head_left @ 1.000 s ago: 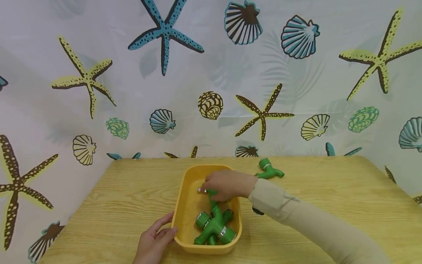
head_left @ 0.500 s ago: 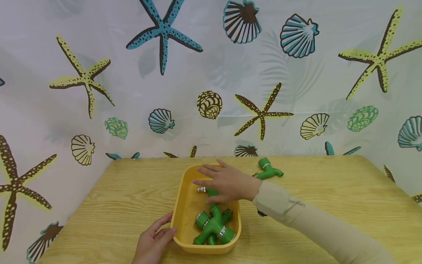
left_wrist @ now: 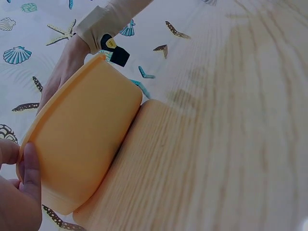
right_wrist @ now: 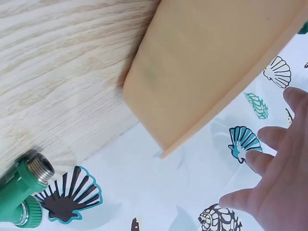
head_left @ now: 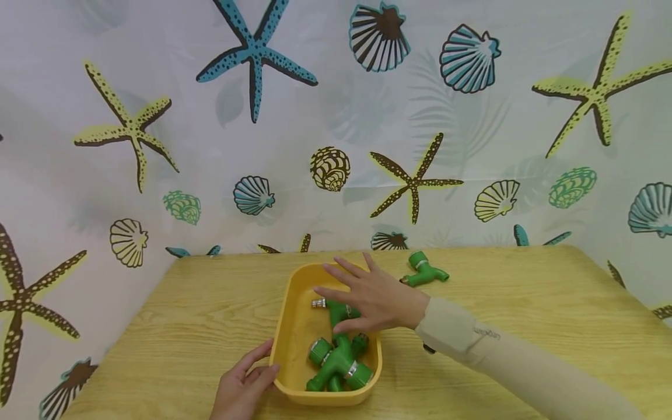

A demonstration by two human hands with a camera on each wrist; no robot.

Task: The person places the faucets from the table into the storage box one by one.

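A yellow plastic bin stands on the table with several green taps in it. One green tap with a metal spout end lies toward the back, partly under my right hand. Other green taps are heaped at the front; their overlap hides how each lies. My left hand holds the bin's left rim, a finger lying along the outer wall in the left wrist view. My right hand hovers over the bin's right side, fingers spread and holding nothing.
Another green tap lies on the wooden table, behind and right of the bin; its threaded end shows in the right wrist view. A shell-and-starfish patterned sheet hangs behind and at the sides. A black device sits on the right cuff.
My right hand has let go of the tap at the back of the bin, spread its fingers, and drawn up and right. The left hand keeps its place on the rim.
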